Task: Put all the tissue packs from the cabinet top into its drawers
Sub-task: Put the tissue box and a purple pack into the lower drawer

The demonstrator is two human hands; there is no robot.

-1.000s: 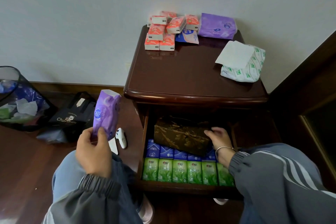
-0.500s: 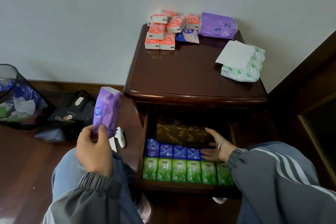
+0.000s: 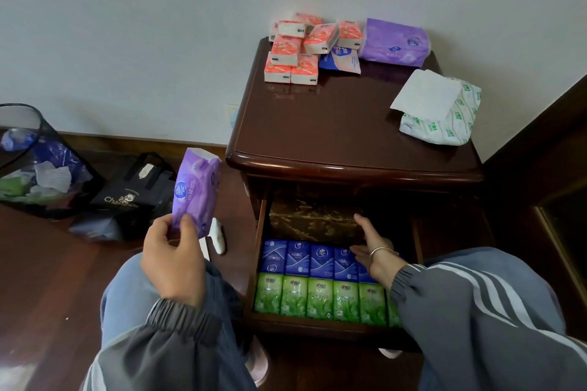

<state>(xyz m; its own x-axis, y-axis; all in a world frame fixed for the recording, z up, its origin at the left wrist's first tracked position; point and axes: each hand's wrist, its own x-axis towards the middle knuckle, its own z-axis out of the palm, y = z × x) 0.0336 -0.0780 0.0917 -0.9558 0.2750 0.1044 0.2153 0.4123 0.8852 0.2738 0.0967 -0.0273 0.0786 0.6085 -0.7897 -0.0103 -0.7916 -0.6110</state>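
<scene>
Black bag [image 3: 127, 197] on floor: white lettering begins "Cha", rest unclear past small emblem. Print on tissue packs [image 3: 320, 260], incl. held purple pack [image 3: 197, 194]: too small/blurred to read.

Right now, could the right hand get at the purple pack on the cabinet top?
Probably, but not directly: the right hand sits inside the open drawer under the cabinet top. Once it's out, bare wood leads to the purple pack.

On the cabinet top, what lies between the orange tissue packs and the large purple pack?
A flat blue-and-white pack, its edge under the orange packs, beside the purple pack; the head view shows it.
</scene>
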